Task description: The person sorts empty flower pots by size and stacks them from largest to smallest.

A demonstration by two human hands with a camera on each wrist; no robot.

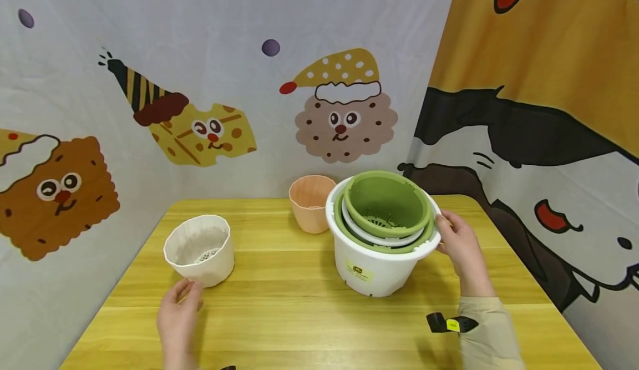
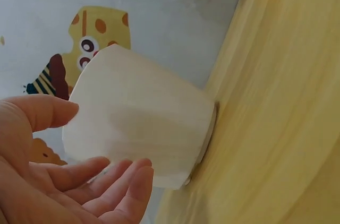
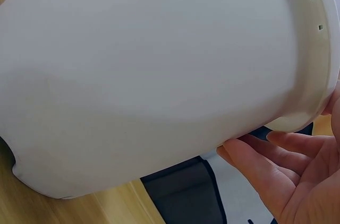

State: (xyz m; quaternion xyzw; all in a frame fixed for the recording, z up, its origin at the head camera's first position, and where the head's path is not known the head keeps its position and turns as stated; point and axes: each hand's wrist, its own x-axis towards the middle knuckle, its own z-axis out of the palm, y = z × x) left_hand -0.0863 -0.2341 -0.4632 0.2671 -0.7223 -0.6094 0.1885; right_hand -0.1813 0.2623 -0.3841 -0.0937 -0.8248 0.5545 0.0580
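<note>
A large white flowerpot (image 1: 379,270) stands right of the middle in the head view, a yellow label on its front. Nested inside it are more pots, the innermost one a green pot (image 1: 386,201) with a slotted bottom. My right hand (image 1: 461,242) grips the large pot's rim at the right, thumb on top and fingers underneath; the right wrist view shows those fingers (image 3: 255,168) against its wall. On the left is a small cream pot (image 1: 219,262) with faceted sides and a perforated bottom. My left hand (image 1: 178,309) is just in front of it, fingers loosely bent and holding nothing.
A peach-coloured pot (image 1: 310,214) stands at the back of the wooden table (image 1: 279,314), partly hidden behind the large white pot. A cartoon-printed cloth (image 1: 224,15) hangs behind the table and along its sides.
</note>
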